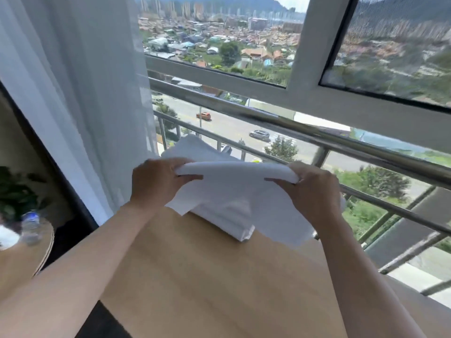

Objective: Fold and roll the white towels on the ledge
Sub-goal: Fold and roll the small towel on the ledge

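A white towel (234, 191) is held up over the far end of the light wooden ledge (207, 276). My left hand (156, 181) grips its folded top edge on the left, and my right hand (312, 189) grips the same edge on the right. The towel's lower part sags and rests folded on the wood. More white towel cloth (192, 147) lies flat behind it, near the railing; how many pieces that is I cannot tell.
A steel railing (305, 129) and glass window run just beyond the ledge's far edge. A sheer white curtain (85, 93) hangs at left. Lower left stands a round side table (47, 242) with a water bottle (30, 226) and a dark plant (17, 191).
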`<state>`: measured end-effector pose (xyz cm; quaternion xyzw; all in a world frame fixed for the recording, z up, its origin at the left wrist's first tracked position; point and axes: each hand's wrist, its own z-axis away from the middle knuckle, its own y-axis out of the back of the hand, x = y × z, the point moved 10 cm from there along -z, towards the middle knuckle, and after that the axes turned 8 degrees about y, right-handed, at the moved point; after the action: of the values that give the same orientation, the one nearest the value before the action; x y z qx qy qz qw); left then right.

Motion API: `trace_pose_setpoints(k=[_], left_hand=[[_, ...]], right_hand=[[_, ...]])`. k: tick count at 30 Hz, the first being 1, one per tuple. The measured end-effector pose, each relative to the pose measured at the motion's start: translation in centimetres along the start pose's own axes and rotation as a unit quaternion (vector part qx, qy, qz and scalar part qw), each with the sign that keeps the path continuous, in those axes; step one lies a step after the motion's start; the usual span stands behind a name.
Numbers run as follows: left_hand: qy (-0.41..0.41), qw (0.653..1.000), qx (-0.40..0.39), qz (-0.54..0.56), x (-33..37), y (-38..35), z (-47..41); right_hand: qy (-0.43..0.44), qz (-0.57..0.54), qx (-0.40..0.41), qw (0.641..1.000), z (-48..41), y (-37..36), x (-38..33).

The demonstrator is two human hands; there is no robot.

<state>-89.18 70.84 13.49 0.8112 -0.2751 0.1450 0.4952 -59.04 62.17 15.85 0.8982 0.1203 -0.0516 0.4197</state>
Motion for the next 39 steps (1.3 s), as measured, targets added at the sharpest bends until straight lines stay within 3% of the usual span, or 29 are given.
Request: trace_pose_setpoints(k=[4, 8, 15, 18, 23, 25, 27, 29, 32, 36, 39], left_hand=[[-0.050, 0.998, 0.013, 0.033, -1.1, -1.8, -6.3], [-0.064, 0.994, 0.018, 0.083, -3.7, -4.2, -12.6], [-0.010, 0.967, -0.061, 0.247, -6.5, -8.5, -24.0], [-0.072, 0.979, -0.021, 0.190, -4.4, -8.3, -26.7], [-0.158, 0.962, 0.038, 0.220, -6.4, -7.7, -26.3], [-0.116, 0.966, -0.049, 0.225, -9.9, -10.9, -24.6], [-0.034, 0.950, -0.185, 0.249, -13.9, -14.7, -22.0], [-0.001, 0.936, -0.245, 0.252, -16.5, -16.6, -19.8], [0.047, 0.931, -0.256, 0.257, -18.4, -17.3, -19.2], [0.067, 0.949, -0.231, 0.202, -18.3, -17.2, -20.2], [0.101, 0.937, -0.258, 0.214, -17.9, -17.6, -20.6]], right_hand=[[0.020, 0.078, 0.007, 0.997, -4.5, -0.7, -1.3], [-0.002, 0.081, -0.009, 0.997, -8.4, -3.3, -1.6], [-0.085, 0.102, -0.016, 0.991, -13.4, -6.0, 0.4], [-0.113, 0.150, -0.026, 0.982, -14.8, -6.1, 2.4], [-0.054, 0.186, 0.045, 0.980, -13.0, -7.7, 0.9], [-0.083, 0.175, 0.030, 0.981, -9.4, -10.8, 0.7], [-0.136, 0.116, -0.016, 0.984, -5.3, -14.5, 1.1], [-0.180, 0.067, -0.052, 0.980, -1.8, -17.2, 1.3], [-0.241, 0.020, -0.058, 0.969, 0.5, -18.2, 1.9], [-0.256, -0.014, -0.088, 0.963, -0.3, -17.9, 2.6], [-0.249, -0.026, -0.134, 0.959, -1.0, -18.3, 3.2]])
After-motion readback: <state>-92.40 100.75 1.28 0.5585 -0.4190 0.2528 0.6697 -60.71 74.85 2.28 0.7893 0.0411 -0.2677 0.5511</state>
